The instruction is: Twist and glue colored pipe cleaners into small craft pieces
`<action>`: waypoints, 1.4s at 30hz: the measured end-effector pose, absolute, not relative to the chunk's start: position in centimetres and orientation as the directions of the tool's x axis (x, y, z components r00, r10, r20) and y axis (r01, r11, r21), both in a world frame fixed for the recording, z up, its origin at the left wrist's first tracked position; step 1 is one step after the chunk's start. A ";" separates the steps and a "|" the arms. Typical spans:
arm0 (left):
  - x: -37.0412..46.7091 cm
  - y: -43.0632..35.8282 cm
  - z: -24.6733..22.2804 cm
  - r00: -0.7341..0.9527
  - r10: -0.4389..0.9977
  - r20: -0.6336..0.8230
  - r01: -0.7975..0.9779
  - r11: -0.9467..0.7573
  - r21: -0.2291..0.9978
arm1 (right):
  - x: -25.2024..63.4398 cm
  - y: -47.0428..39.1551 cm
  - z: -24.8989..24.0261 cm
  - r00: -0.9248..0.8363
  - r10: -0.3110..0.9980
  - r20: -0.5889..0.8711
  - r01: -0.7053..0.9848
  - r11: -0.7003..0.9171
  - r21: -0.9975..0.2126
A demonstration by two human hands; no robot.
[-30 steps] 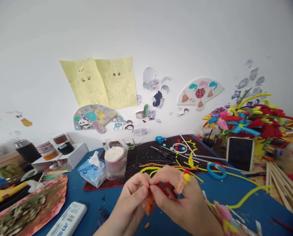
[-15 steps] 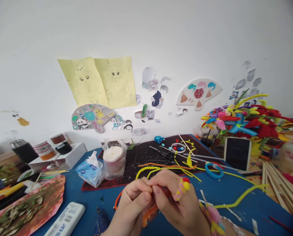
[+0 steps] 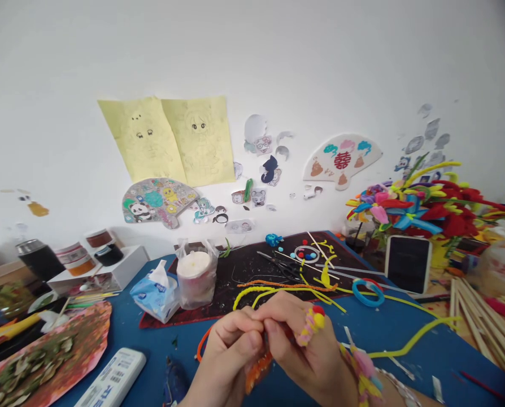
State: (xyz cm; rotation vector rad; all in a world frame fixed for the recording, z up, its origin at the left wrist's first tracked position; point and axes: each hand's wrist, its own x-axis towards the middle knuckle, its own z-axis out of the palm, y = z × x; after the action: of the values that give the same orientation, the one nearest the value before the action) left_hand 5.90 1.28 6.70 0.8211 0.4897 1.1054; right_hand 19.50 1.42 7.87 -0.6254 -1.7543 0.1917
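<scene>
My left hand [image 3: 231, 350] and my right hand [image 3: 303, 345] meet at the fingertips, low in the middle of the view. Both are closed in a pinch on an orange pipe cleaner [image 3: 257, 373], whose fuzzy, bunched part hangs between the palms. An orange strand [image 3: 202, 342] curves out behind my left hand; whether it joins the bunch is hidden. The exact spot pinched is covered by my thumbs. A yellow and pink fuzzy ring [image 3: 310, 328] with a red ball sits on my right hand, and a fuzzy bracelet [image 3: 366, 373] is around that wrist.
Beyond the hands lie yellow pipe cleaners [image 3: 273, 290], scissors [image 3: 280, 265] and a dark mat [image 3: 235, 271]. A tissue pack [image 3: 155, 297] and a bagged tub [image 3: 196, 277] stand left of these. Nearer are a blue glue gun [image 3: 174, 381] and a white box [image 3: 112, 379]. Pipe-cleaner flowers [image 3: 413, 209] stand right.
The view has shifted very slightly. Both hands keep the same pinch on the orange pipe cleaner, with hardly any visible movement.
</scene>
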 end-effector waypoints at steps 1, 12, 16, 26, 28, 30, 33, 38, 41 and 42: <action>5.9 1.3 6.8 0.386 0.921 0.052 -0.584 0.201 0.787 | 19.5 1.4 7.9 -0.155 0.503 0.851 0.307 0.843 -0.442; 6.1 1.5 7.4 0.284 0.950 0.128 -0.505 0.035 0.862 | 19.9 1.7 7.8 -0.216 0.518 0.828 0.379 0.826 -0.417; 5.9 1.6 7.4 0.252 0.959 0.132 -0.434 -0.010 0.901 | 20.3 2.0 7.7 -0.253 0.517 0.818 0.444 0.813 -0.377; 5.8 1.8 7.5 0.355 0.934 0.048 -0.480 0.138 0.866 | 20.4 2.1 8.1 -0.258 0.536 0.804 0.441 0.806 -0.395; 5.8 1.8 7.5 0.377 0.926 0.035 -0.488 0.166 0.857 | 20.4 2.1 8.2 -0.256 0.544 0.799 0.428 0.805 -0.411; 5.7 1.9 7.4 0.379 0.925 0.034 -0.481 0.166 0.861 | 20.4 2.2 8.2 -0.265 0.554 0.789 0.426 0.802 -0.419; 5.6 2.0 7.4 0.355 0.934 0.047 -0.447 0.125 0.886 | 20.4 2.2 8.1 -0.275 0.574 0.771 0.429 0.791 -0.435; 5.6 2.1 7.5 0.253 0.956 0.149 -0.400 -0.037 0.916 | 20.5 2.4 7.9 -0.289 0.567 0.772 0.437 0.795 -0.420; 5.6 2.1 7.5 0.222 0.962 0.160 -0.349 -0.075 0.934 | 20.5 2.5 8.0 -0.288 0.557 0.779 0.467 0.792 -0.393; 5.6 2.0 7.5 0.213 0.963 0.162 -0.336 -0.084 0.938 | 20.5 2.6 8.0 -0.290 0.553 0.781 0.481 0.789 -0.381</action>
State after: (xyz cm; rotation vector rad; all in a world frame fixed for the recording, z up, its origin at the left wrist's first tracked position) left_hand 5.57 2.04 7.54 1.1545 0.7313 1.2575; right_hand 20.55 2.60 7.98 -0.7795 -1.9394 0.0870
